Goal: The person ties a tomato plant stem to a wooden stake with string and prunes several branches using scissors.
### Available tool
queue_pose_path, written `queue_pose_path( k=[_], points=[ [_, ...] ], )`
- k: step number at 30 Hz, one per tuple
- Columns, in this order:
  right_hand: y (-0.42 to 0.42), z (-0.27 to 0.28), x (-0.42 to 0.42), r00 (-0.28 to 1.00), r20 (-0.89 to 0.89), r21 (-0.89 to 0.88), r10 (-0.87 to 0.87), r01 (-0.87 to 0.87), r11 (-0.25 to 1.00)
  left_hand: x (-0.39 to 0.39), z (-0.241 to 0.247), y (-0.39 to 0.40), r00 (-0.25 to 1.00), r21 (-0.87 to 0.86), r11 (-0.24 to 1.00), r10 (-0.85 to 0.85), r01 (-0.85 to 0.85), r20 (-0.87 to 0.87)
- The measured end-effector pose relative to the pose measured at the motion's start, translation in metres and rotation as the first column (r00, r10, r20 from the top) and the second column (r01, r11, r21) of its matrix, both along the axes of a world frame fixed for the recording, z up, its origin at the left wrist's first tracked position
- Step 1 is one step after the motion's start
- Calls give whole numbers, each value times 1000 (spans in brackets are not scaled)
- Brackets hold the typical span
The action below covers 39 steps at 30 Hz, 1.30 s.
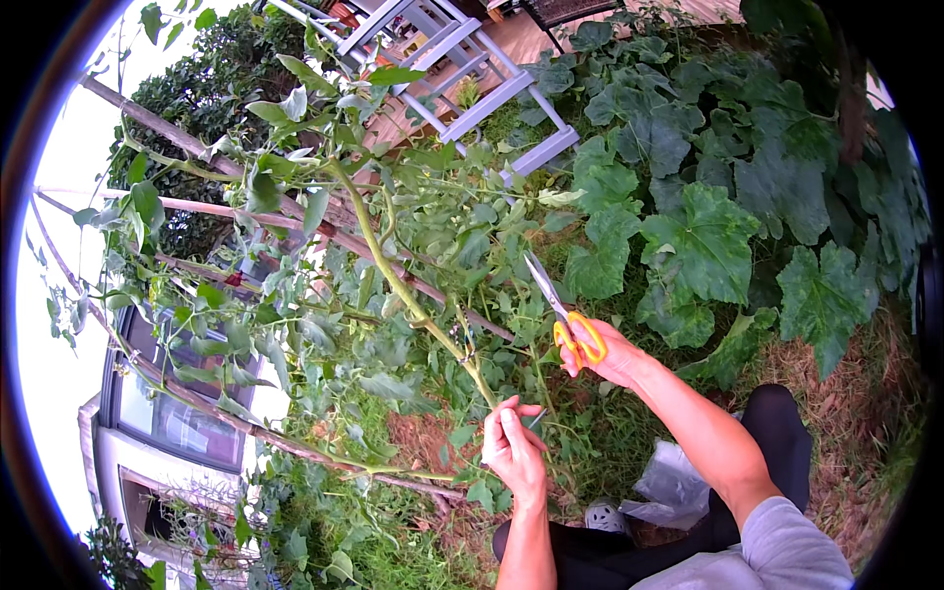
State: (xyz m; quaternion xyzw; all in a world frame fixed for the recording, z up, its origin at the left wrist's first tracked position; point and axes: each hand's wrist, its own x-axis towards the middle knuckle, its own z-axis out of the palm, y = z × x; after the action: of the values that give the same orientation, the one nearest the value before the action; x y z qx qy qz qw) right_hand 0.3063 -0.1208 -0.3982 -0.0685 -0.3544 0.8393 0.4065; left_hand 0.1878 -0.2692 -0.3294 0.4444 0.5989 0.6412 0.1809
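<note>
My right hand [612, 355] grips a pair of scissors [546, 284] by its orange handles, the metal blades pointing up and away among the leaves. Lower and to the left, my left hand [514, 451] has its thumb and fingers drawn together. A thin grey strip [538, 418] sticks out between those fingers; what it is made of is unclear. The fingertips are at the lower visible end of a thick green plant stem [391, 276], though whether they grip it cannot be told. A dark thin tie [466, 357] sits around this stem just above the hand.
Wooden poles [276, 219] cross through the leafy plants at left. Broad-leaved vines [697, 240] spread at right. A grey stepladder [479, 110] stands beyond. A clear plastic bag [670, 479] lies by my leg, near a light clog [606, 517]. A building window [181, 394] shows at left.
</note>
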Motion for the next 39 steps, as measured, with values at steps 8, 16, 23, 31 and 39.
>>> queue_pose_path(
  k=[8,16,23,31,39],
  points=[
    [6,-5,-3,999,-38,-39,38,-40,998,-2,3,3,997,23,1000,-17,16,74],
    [20,18,-11,990,-71,7,125,-125,992,2,2,0,997,30,1000,-3,1,78],
    [72,79,-40,968,43,30,246,-248,968,10,3,-1,996,14,999,-49,49,71],
    [138,152,-85,938,253,71,239,-264,962,7,4,-2,998,-25,999,-41,42,54],
    [162,149,-72,991,107,-8,77,-77,997,4,1,-2,997,-27,999,-29,31,75]
  ],
)
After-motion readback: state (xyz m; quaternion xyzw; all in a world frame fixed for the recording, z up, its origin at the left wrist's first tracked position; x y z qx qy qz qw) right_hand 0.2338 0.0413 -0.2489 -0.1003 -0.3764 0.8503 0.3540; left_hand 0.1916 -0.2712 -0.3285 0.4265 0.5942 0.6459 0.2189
